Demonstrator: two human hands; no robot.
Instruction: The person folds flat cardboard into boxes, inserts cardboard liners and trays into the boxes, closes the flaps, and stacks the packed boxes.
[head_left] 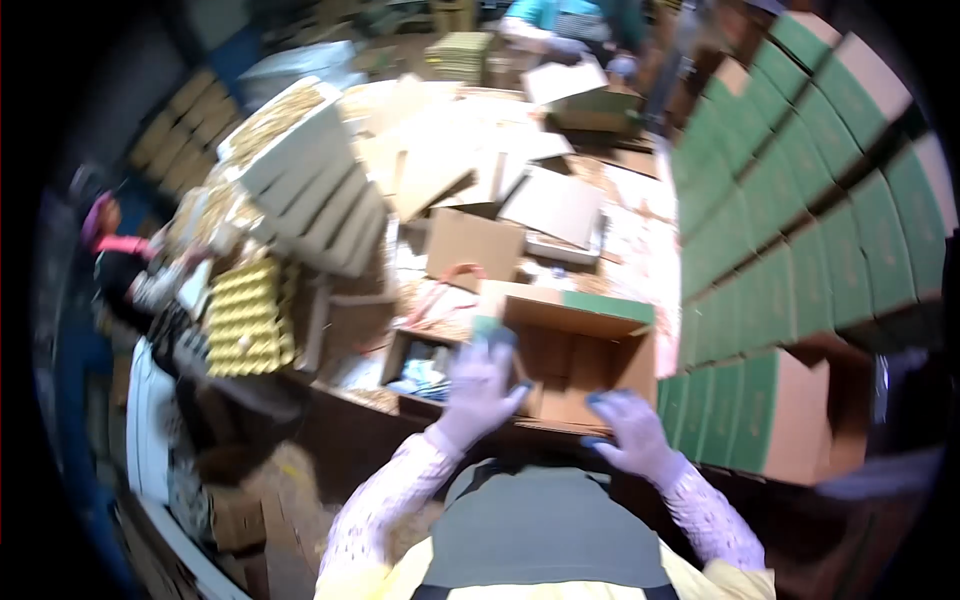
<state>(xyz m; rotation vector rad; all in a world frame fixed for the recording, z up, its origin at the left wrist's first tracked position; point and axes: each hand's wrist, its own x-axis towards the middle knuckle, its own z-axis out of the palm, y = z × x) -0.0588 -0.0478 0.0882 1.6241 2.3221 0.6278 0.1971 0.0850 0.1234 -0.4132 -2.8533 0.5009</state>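
Before me stands an open cardboard box (570, 375) with a green band on its far flap; its inside looks bare. My left hand (478, 388), in a light glove with dark blue fingertips, is over the box's left edge, fingers stretched and thumb apart. At the front right rim hovers or rests my right hand (638, 437), in a similar glove, with fingers and thumb apart; contact with the rim is unclear. Neither hand visibly holds anything. Left of the box is a small carton (410, 368) with blue and white packets inside.
Green-banded boxes (790, 240) are stacked along the right. Cardboard sheets (475, 245) and a red-handled item (440, 295) lie on the table. At left are yellow egg trays (250, 320), a white crate (310, 180) and a person (130, 265); another person (575, 25) works at the far side.
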